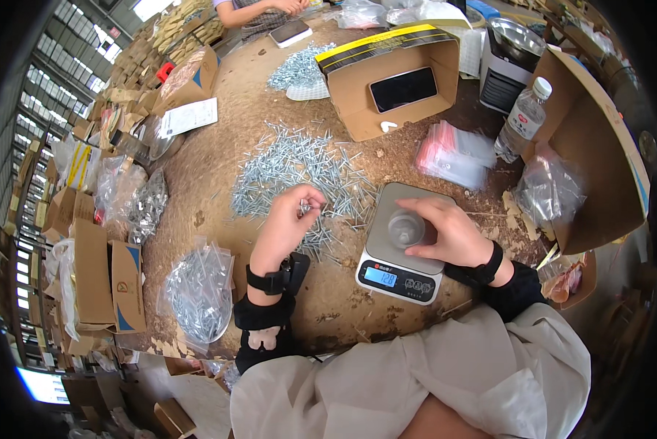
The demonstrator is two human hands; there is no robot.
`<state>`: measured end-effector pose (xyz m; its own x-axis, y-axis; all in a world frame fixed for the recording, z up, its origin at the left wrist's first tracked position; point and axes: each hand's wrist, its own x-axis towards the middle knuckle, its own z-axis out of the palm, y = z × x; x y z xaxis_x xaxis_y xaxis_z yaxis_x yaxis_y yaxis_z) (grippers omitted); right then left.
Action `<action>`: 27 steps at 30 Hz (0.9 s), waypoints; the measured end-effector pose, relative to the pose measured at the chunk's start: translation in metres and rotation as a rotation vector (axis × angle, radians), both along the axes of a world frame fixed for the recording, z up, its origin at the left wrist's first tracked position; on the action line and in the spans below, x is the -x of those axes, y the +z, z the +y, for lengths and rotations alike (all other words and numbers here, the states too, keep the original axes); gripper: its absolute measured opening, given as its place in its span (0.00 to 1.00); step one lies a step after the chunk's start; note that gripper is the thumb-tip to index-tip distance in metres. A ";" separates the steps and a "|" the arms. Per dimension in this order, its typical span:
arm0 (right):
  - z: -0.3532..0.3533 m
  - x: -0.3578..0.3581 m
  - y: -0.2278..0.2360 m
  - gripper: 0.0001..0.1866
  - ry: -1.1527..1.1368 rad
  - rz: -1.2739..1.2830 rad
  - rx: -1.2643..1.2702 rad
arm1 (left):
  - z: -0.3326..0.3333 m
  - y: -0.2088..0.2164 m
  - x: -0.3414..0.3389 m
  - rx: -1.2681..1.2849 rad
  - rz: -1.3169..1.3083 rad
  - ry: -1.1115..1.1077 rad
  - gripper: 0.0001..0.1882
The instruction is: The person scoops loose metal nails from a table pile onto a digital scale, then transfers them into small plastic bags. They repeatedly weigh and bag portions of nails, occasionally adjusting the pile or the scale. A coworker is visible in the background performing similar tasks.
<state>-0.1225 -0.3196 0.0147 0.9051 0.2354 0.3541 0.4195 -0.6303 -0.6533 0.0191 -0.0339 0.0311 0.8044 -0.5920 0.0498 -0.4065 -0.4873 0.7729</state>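
My right hand (pixel 453 230) curls its thumb and fingers around a small clear plastic cup (pixel 405 228), which stands on the plate of a digital scale (pixel 387 252) with a lit blue display. My left hand (pixel 295 212) is closed over the near right part of a loose pile of silvery screws (pixel 284 168). A few screws show between its bent fingers; how many is hidden. To the left of my left forearm lies a clear plastic bag (pixel 198 293) filled with more screws.
Beyond the scale lie small clear bags with red edges (pixel 453 155). An open carton (pixel 354 124) holds a phone (pixel 404 89). A water bottle (pixel 522 121) stands by a large carton (pixel 599 168) at right. Farther off are another screw pile (pixel 299 67) and a person's hands (pixel 290 6).
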 end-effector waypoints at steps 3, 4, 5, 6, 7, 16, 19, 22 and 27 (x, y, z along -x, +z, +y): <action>0.009 -0.003 -0.003 0.38 0.040 0.005 0.008 | -0.027 0.021 0.027 0.199 0.020 -0.115 0.08; 0.014 -0.003 -0.004 0.38 0.060 0.009 0.013 | -0.037 0.031 0.039 0.216 -0.027 -0.183 0.08; 0.021 -0.002 -0.004 0.35 0.052 0.031 -0.027 | -0.049 0.039 0.049 0.242 -0.073 -0.253 0.08; 0.024 -0.002 -0.004 0.34 0.053 0.028 -0.034 | -0.058 0.042 0.057 0.265 -0.125 -0.320 0.08; 0.026 -0.002 -0.005 0.33 0.054 0.026 -0.040 | -0.064 0.039 0.062 0.249 -0.140 -0.356 0.08; 0.008 0.000 0.000 0.33 -0.052 -0.037 0.142 | -0.039 0.043 0.064 0.248 -0.253 -0.147 0.08; 0.004 0.000 -0.004 0.37 -0.040 -0.054 0.177 | -0.020 0.028 0.057 0.276 -0.247 -0.058 0.05; 0.001 0.016 0.034 0.41 0.084 -0.120 0.004 | 0.003 -0.004 0.051 0.258 -0.241 0.073 0.03; -0.018 0.090 0.085 0.26 0.695 -1.096 -0.802 | 0.014 -0.035 0.049 0.327 -0.184 0.234 0.03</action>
<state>-0.2129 -0.3373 0.0994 -0.0858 -0.0846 0.9927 0.9633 0.2475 0.1043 -0.0303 -0.0203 -0.0034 0.8751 -0.3243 0.3593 -0.4597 -0.3247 0.8265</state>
